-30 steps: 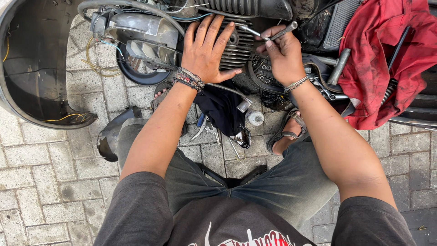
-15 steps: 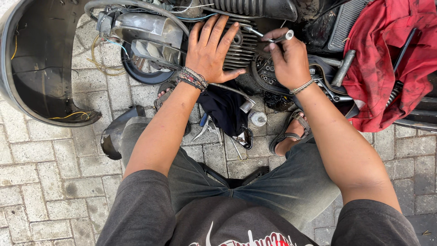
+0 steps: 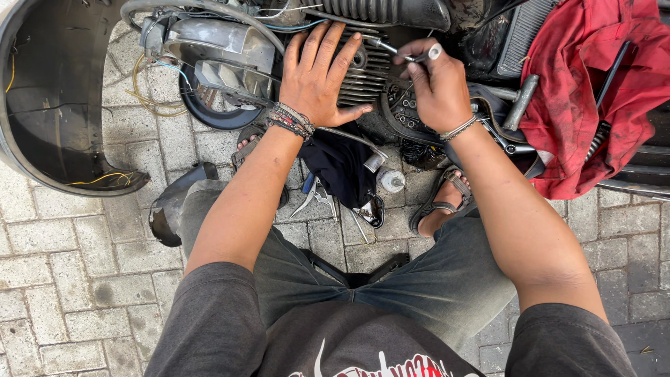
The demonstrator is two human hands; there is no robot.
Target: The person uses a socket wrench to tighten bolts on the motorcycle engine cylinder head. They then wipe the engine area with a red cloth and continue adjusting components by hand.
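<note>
On the grey brick paving (image 3: pixel 63 293) between the person's sandalled feet, loose silver pliers (image 3: pixel 317 199) and a small white-capped bottle (image 3: pixel 391 181) are lying where a shifting foot could knock them. Further up, the left hand (image 3: pixel 321 80) is pressing flat and spread on the dark finned engine cylinder (image 3: pixel 366 66). The right hand (image 3: pixel 436 87) is gripping a slim metal driver (image 3: pixel 405 52), which might slip off.

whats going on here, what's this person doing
A person sits on the brick paving, working on an exposed scooter engine. The left hand lies flat, fingers spread, on the engine's cooling fins. The right hand grips a slim metal tool pointed into the engine. Pliers and a dark cloth lie between the sandalled feet; a red rag drapes the right side.
</note>
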